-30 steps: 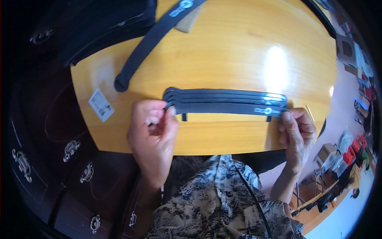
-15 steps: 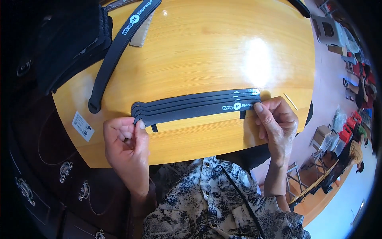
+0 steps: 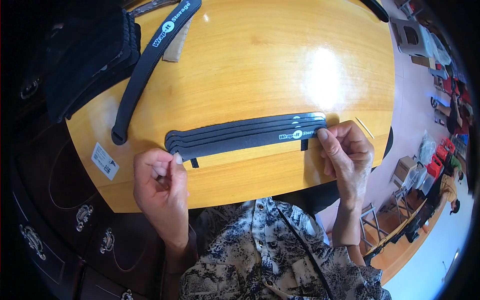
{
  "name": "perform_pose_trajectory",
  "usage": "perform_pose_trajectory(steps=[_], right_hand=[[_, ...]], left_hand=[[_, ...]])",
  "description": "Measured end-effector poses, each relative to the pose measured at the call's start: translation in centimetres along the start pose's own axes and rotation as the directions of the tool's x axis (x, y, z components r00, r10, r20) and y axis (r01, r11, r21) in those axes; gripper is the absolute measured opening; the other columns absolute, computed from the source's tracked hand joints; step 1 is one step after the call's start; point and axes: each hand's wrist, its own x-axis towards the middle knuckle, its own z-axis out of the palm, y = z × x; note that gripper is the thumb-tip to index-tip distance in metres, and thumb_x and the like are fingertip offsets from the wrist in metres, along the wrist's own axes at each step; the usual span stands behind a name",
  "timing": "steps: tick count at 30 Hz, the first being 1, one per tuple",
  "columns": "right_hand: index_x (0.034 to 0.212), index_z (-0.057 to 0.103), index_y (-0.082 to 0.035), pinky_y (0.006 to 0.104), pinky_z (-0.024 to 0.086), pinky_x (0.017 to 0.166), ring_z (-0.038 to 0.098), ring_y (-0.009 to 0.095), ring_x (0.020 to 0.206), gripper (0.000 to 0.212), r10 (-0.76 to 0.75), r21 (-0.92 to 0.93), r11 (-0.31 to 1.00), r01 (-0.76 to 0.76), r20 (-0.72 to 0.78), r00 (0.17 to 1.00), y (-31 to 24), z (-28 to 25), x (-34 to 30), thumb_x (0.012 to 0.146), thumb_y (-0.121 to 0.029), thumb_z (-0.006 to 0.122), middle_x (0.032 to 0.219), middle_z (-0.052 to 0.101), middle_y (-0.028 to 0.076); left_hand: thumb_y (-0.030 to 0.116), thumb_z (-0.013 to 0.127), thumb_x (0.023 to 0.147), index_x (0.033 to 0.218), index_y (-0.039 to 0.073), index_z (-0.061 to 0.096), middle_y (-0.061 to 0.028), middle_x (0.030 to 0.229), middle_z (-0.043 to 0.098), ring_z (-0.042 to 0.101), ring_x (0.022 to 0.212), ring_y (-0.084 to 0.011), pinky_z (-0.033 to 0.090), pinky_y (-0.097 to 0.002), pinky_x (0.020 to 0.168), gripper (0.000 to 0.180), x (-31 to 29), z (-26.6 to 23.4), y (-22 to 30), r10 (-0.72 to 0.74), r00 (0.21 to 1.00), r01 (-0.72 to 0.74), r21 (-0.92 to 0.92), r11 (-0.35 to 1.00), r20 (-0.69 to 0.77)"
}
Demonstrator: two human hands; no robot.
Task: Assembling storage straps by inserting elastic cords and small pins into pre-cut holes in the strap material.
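Note:
Several flat black straps (image 3: 225, 127) with white printing lie overlapped in a stepped row near the front of the wooden table. The nearest black strap (image 3: 235, 144) lies on top of the row. My left hand (image 3: 162, 185) is closed, thumb and forefinger pinching that strap's rounded left end. At its right end, my right hand (image 3: 349, 155) is closed too, with thumb and fingers gripping the printed strap end; the fingertips hide the tip. Two short dark tabs (image 3: 195, 162) stick out below the front edge of the row.
Another black strap (image 3: 145, 72) lies slantwise at the upper left, over a cardboard piece (image 3: 175, 49). Beside it is a dark stack (image 3: 107, 67). A white label (image 3: 105, 161) and a thin stick (image 3: 365, 128) lie on the table (image 3: 250, 60). Other people are off to the right.
My left hand has shifted slightly to the right at the strap's left end. My right hand and the row have barely moved.

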Motion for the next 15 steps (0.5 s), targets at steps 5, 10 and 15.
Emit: perform_pose_trajectory(steps=[5, 10, 15], right_hand=[[0.081, 0.058, -0.002, 0.0155, 0.03, 0.039, 0.044, 0.001, 0.045, 0.016, -0.003, 0.004, 1.0, 0.003, 0.019, 1.0, -0.2, -0.1, 0.1, 0.087, -0.012, 0.069, 0.059, 0.056, -0.002], [0.083, 0.055, -0.003, 0.0156, 0.031, 0.039, 0.048, 0.001, 0.046, 0.016, -0.064, 0.019, 0.998, 0.064, 0.016, 0.998, -0.7, -0.1, 0.9, 0.085, -0.01, 0.07, 0.059, 0.057, -0.001], [0.083, 0.055, -0.004, 0.0156, 0.032, 0.035, 0.048, 0.003, 0.042, 0.016, -0.005, -0.015, 1.0, 0.008, 0.156, 0.988, -0.6, -1.2, 2.0, 0.084, -0.011, 0.07, 0.056, 0.057, 0.001]], left_hand=[[-0.01, 0.056, 0.086, 0.088, 0.003, 0.051, 0.0051, 0.072, 0.04, 0.035, 0.061, -0.001, 0.029, -0.0167, 0.053, 0.013, -0.1, -0.1, 0.3, -0.013, 1.0, 0.013, -0.021, 1.0, 0.014], [-0.008, 0.056, 0.087, 0.092, 0.002, 0.053, 0.0044, 0.073, 0.044, 0.038, 0.062, -0.0011, 0.03, -0.0162, 0.054, 0.011, -0.1, -0.4, 0.8, -0.009, 0.999, 0.008, 0.028, 1.0, 0.034], [0.0, 0.057, 0.09, 0.094, 0.003, 0.055, 0.002, 0.059, 0.05, 0.043, 0.05, -0.0015, 0.031, -0.0175, 0.043, 0.005, 0.0, -0.7, 1.9, -0.181, 0.98, 0.178, 0.037, 0.983, 0.079]])
